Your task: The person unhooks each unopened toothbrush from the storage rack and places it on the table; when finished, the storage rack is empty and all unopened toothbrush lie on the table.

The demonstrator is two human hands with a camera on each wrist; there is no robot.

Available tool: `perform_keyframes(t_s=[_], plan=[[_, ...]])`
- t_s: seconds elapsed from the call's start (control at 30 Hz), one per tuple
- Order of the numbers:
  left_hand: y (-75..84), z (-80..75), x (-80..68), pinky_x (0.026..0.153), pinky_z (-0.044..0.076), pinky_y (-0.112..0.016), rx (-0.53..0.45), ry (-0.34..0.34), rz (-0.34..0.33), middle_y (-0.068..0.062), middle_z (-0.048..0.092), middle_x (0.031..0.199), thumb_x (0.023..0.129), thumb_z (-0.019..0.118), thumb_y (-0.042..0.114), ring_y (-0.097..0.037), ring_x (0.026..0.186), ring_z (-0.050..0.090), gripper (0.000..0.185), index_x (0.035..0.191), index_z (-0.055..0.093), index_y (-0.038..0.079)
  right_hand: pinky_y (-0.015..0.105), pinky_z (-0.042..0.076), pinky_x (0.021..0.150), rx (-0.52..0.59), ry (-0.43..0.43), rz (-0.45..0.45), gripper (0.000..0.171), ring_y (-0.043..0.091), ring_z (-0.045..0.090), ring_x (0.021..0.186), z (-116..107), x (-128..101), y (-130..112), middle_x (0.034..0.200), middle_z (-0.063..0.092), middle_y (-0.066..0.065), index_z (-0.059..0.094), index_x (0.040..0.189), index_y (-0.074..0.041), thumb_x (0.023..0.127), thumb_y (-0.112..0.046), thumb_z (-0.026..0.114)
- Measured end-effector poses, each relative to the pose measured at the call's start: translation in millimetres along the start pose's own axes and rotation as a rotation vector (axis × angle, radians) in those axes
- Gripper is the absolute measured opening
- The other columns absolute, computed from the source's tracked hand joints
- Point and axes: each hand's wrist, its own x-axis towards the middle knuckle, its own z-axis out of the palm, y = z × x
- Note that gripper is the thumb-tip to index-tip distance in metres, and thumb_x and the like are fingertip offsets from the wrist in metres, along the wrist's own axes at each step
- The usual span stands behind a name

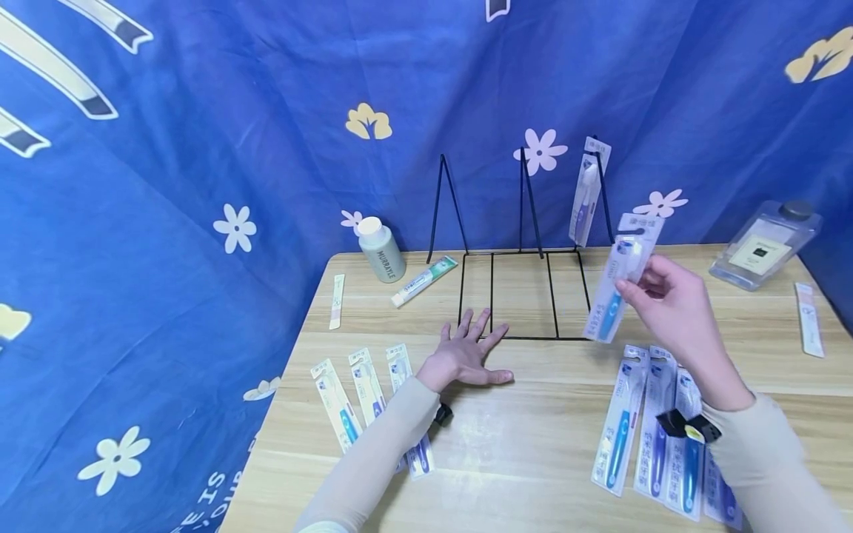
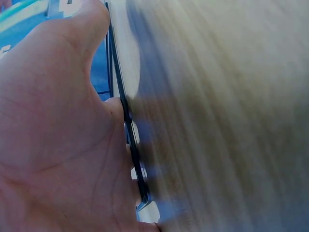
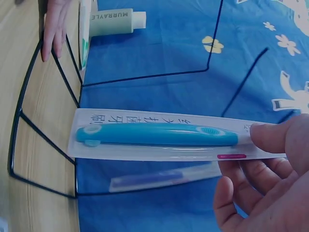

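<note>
My right hand (image 1: 673,300) pinches a packaged teal toothbrush (image 1: 616,292) beside the wire rack (image 1: 526,296). My left hand (image 1: 463,355) lies flat and released, seemingly touching the rack's base.

Left hand (image 1: 466,354) flat, fingers spread; right hand (image 1: 669,302) raised, fingers pinching.

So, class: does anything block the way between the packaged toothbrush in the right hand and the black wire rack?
Nothing visible does: the packaged toothbrush hangs just off the wire rack, with open air between.

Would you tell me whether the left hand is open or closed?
Open: the left hand lies flat on the table, fingers spread, touching the rack base.
</note>
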Motion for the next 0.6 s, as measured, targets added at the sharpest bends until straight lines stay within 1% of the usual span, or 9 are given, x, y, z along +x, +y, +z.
perform_keyframes(t_s=[0.03,0.13,0.23,0.3,0.33,0.43,0.5,0.57,0.6], plan=[[0.3,-0.1,-0.1,0.125,0.006,-0.066,-0.001,0.0,0.0,0.003,-0.018,0.171,0.085,0.038,0.089,-0.032,0.159,-0.012,0.096,0.16,-0.004,0.047,0.003,0.05,0.075,-0.013,0.008,-0.003,0.03,-0.018,0.06,0.086,-4,-5,1,0.116,0.075,0.018,0.068,0.124,-0.001,0.097,-0.014,0.069],[1.1,0.2,-0.5,0.125,0.006,-0.066,-0.003,0.001,0.002,0.003,-0.018,0.171,0.084,0.038,0.089,-0.031,0.159,-0.011,0.096,0.16,-0.004,0.048,0.005,0.05,0.069,-0.029,0.021,0.004,0.027,-0.014,0.061,0.08,-19,-23,9,0.104,0.079,-0.008,0.068,0.123,-0.004,0.098,-0.015,0.067],[1.7,-0.3,-1.1,0.125,0.006,-0.066,-0.01,0.004,0.005,0.003,-0.017,0.172,0.084,0.038,0.089,-0.032,0.159,-0.011,0.097,0.16,-0.004,0.047,0.009,0.052,0.066,-0.018,0.019,0.027,0.02,-0.006,0.064,0.074,-35,-38,23,0.091,0.068,-0.028,0.068,0.118,-0.004,0.1,-0.012,0.063],[1.6,-0.5,-1.1,0.125,0.006,-0.067,-0.013,0.006,0.004,0.002,-0.017,0.172,0.084,0.039,0.089,-0.032,0.159,-0.011,0.097,0.161,-0.004,0.047,0.01,0.052,0.064,0.012,0.011,0.07,0.013,-0.003,0.064,0.07,-46,-47,38,0.085,0.067,-0.029,0.069,0.111,-0.008,0.101,-0.008,0.062],[1.4,-0.7,-1.0,0.125,0.006,-0.067,-0.015,0.006,0.004,0.002,-0.017,0.172,0.084,0.039,0.089,-0.032,0.159,-0.011,0.097,0.161,-0.004,0.047,0.011,0.053,0.063,0.042,0.002,0.108,0.012,-0.003,0.064,0.069,-52,-51,47,0.084,0.067,-0.028,0.069,0.108,-0.012,0.1,-0.006,0.062],[0.8,-0.4,-0.4,0.125,0.006,-0.067,-0.014,0.004,0.002,0.002,-0.017,0.172,0.084,0.039,0.089,-0.032,0.159,-0.011,0.097,0.16,-0.004,0.048,0.015,0.055,0.058,0.127,-0.008,0.27,0.023,-0.004,0.065,0.065,-69,-65,76,0.079,0.069,-0.027,0.067,0.097,-0.028,0.098,-0.005,0.065],[0.3,-0.5,-0.2,0.125,0.006,-0.067,-0.011,0.003,0.004,0.002,-0.017,0.172,0.084,0.039,0.089,-0.032,0.159,-0.011,0.097,0.16,-0.004,0.048,0.018,0.054,0.054,0.165,-0.005,0.378,0.03,-0.004,0.065,0.063,-80,-76,98,0.075,0.07,-0.027,0.065,0.092,-0.036,0.097,-0.006,0.067],[0.1,-0.9,-0.2,0.125,0.006,-0.067,-0.011,0.002,0.006,0.002,-0.017,0.172,0.084,0.039,0.089,-0.032,0.16,-0.011,0.097,0.16,-0.004,0.048,0.02,0.052,0.052,0.152,-0.014,0.46,0.031,-0.005,0.065,0.062,-90,-86,120,0.071,0.069,-0.03,0.062,0.091,-0.039,0.098,-0.01,0.067],[-0.1,-1.1,-0.2,0.125,0.006,-0.067,-0.012,0.001,0.007,0.002,-0.017,0.172,0.084,0.039,0.089,-0.032,0.159,-0.011,0.097,0.16,-0.004,0.047,0.021,0.051,0.051,0.133,-0.018,0.485,0.025,-0.005,0.065,0.06,-94,-91,131,0.069,0.069,-0.03,0.062,0.093,-0.034,0.099,-0.011,0.066]])
